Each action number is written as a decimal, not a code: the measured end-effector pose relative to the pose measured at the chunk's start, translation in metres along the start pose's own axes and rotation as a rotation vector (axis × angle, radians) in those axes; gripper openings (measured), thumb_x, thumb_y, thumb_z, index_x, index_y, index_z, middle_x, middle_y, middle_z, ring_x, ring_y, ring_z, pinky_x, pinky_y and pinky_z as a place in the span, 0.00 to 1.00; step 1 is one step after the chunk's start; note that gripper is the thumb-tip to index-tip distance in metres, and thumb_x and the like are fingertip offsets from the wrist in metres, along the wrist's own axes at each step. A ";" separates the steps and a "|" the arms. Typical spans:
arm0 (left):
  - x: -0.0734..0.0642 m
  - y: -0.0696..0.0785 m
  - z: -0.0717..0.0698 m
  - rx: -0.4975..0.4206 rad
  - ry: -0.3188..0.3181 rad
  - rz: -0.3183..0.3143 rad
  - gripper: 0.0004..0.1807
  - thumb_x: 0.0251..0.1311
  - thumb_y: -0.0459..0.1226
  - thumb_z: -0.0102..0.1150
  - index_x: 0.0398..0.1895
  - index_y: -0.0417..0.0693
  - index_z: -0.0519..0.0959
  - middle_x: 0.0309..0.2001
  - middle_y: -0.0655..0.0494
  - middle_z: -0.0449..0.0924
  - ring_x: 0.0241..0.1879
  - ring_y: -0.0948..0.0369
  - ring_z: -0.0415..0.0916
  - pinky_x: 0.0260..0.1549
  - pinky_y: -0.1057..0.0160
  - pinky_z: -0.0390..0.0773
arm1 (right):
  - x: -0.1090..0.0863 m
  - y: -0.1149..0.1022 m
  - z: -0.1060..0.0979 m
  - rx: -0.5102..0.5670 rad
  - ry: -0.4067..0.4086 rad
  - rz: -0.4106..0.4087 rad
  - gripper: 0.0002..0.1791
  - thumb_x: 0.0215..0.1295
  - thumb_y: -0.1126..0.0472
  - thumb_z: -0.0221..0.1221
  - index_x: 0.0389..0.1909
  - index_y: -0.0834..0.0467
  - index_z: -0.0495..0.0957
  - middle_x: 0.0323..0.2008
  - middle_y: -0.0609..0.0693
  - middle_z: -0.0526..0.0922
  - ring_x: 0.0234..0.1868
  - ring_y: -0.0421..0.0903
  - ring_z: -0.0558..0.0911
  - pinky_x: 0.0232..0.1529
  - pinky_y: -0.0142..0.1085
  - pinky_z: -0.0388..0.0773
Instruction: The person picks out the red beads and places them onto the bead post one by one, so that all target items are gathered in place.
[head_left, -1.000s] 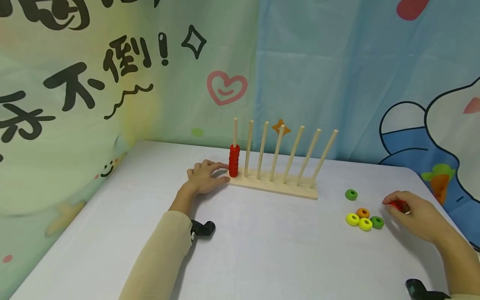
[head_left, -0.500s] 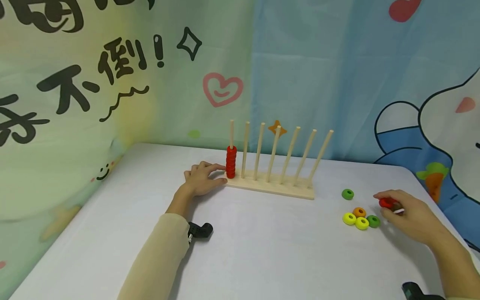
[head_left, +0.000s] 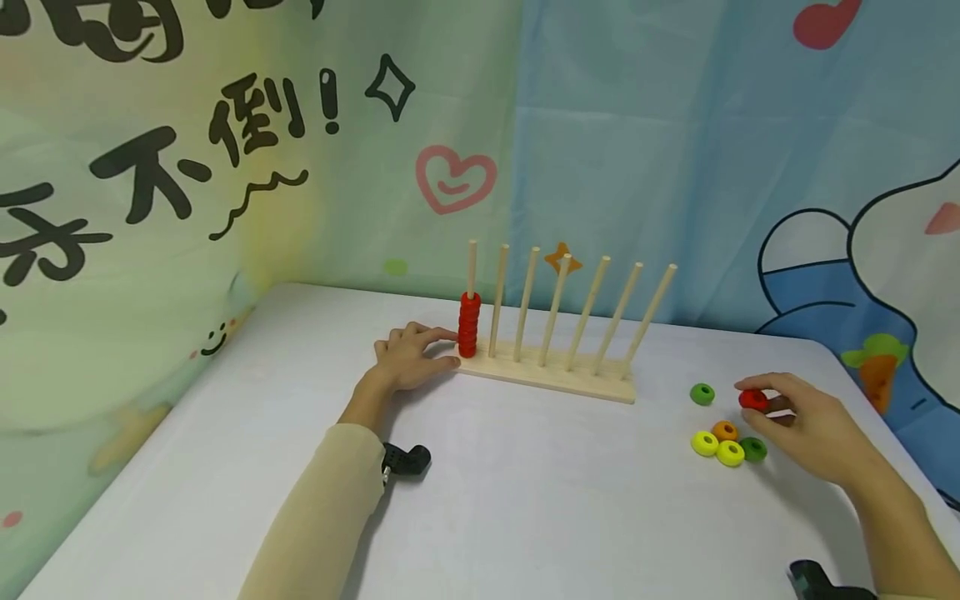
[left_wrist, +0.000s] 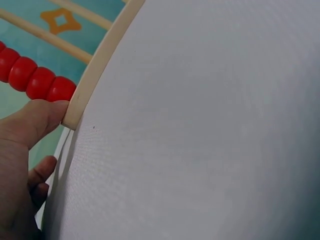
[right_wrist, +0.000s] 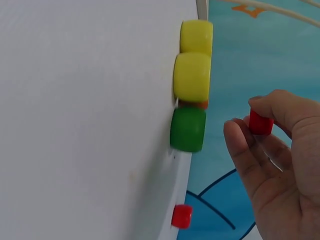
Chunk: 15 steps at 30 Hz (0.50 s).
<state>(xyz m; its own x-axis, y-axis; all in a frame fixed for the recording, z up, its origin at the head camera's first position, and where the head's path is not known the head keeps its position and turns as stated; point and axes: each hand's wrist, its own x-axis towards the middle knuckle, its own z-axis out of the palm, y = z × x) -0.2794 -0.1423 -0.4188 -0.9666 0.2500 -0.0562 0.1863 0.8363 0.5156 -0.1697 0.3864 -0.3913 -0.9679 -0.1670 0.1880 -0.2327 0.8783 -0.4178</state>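
Observation:
My right hand pinches a red bead between thumb and fingertips, raised above the table at the right. In the right wrist view the thumb lies over the red bead. My left hand holds the left end of a wooden peg rack, thumb at the front corner and index finger farther back. Several red beads are stacked on the leftmost peg; the other pegs are bare. The left wrist view shows the thumb beside the lowest red bead, at the base's end.
Left of my right hand lie two yellow beads, an orange bead and a green bead. Another green bead sits farther back. A second red bead rests on the table, hidden in the head view. A printed cloth hangs behind.
My right hand has moved left with the red bead, which now shows more fully at the fingertips. The left hand keeps its place at the rack's end.

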 end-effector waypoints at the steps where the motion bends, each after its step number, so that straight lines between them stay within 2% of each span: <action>1: 0.000 0.000 0.000 0.005 -0.001 -0.003 0.28 0.65 0.60 0.54 0.68 0.74 0.74 0.70 0.50 0.65 0.67 0.43 0.58 0.58 0.40 0.54 | 0.001 -0.001 0.001 0.003 0.008 -0.009 0.22 0.66 0.65 0.67 0.60 0.61 0.77 0.54 0.64 0.80 0.46 0.65 0.83 0.33 0.20 0.75; 4: -0.001 0.001 -0.001 0.008 0.000 -0.008 0.28 0.65 0.60 0.54 0.68 0.74 0.74 0.71 0.50 0.65 0.68 0.44 0.58 0.58 0.40 0.54 | 0.004 -0.006 0.003 0.025 0.037 -0.039 0.23 0.65 0.66 0.68 0.61 0.62 0.77 0.54 0.64 0.80 0.45 0.62 0.83 0.35 0.18 0.74; 9: -0.001 0.001 -0.002 0.004 0.003 -0.008 0.28 0.65 0.60 0.55 0.69 0.74 0.74 0.70 0.49 0.65 0.68 0.43 0.58 0.58 0.39 0.54 | 0.008 -0.015 0.006 0.066 0.071 -0.067 0.24 0.66 0.64 0.68 0.62 0.61 0.76 0.54 0.62 0.82 0.45 0.49 0.81 0.39 0.15 0.72; 11: -0.001 0.001 -0.001 0.005 0.002 -0.010 0.28 0.65 0.60 0.55 0.69 0.74 0.74 0.70 0.49 0.65 0.68 0.43 0.58 0.58 0.39 0.54 | 0.009 -0.018 0.008 0.075 0.072 -0.072 0.24 0.66 0.63 0.68 0.62 0.61 0.77 0.54 0.61 0.82 0.45 0.47 0.81 0.40 0.14 0.72; 15: -0.001 0.002 -0.001 0.003 0.000 -0.013 0.28 0.65 0.60 0.55 0.69 0.74 0.74 0.71 0.49 0.65 0.68 0.43 0.57 0.59 0.40 0.54 | 0.011 -0.024 0.011 0.101 0.069 -0.091 0.22 0.66 0.64 0.68 0.60 0.62 0.78 0.53 0.60 0.82 0.46 0.55 0.82 0.39 0.14 0.72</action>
<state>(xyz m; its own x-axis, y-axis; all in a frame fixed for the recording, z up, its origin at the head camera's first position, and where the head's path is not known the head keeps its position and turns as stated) -0.2785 -0.1415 -0.4176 -0.9690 0.2391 -0.0628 0.1742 0.8409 0.5125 -0.1762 0.3580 -0.3892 -0.9342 -0.2097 0.2886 -0.3311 0.8109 -0.4825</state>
